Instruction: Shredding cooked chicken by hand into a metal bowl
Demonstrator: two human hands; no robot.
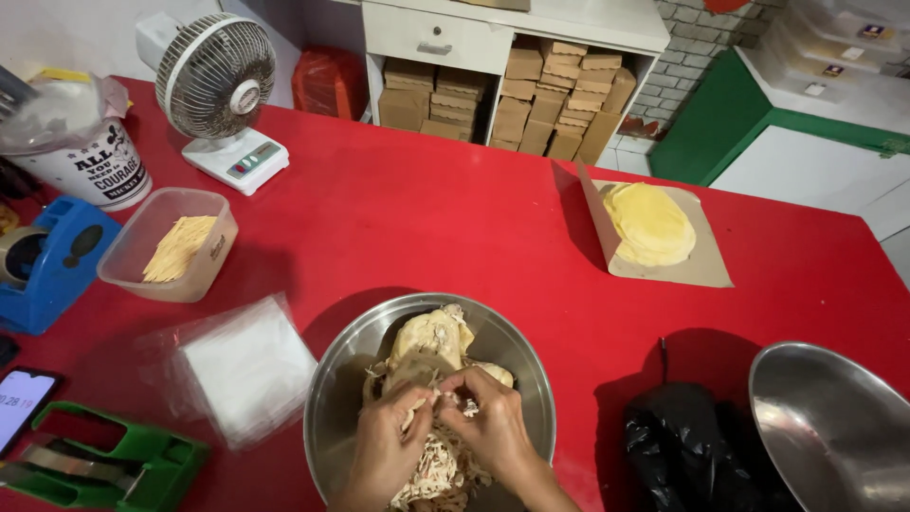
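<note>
A steel bowl (346,374) sits at the near edge of the red table (427,218). It holds a pale cooked chicken (431,337) and a heap of shredded meat (436,474). My left hand (384,446) and my right hand (493,422) are both inside the bowl, fingertips pinched together on a piece of the meat between them. The wrists enter from the bottom edge of the view.
A second steel bowl (829,427) and a black plastic bag (682,446) lie at the right. Brown paper with yellow flat rounds (649,223), a clear tub of sticks (171,246), plastic sheets (242,365), a small white fan (218,85), a blue tape dispenser (52,265), a green one (104,465) and a phone (21,403) surround it.
</note>
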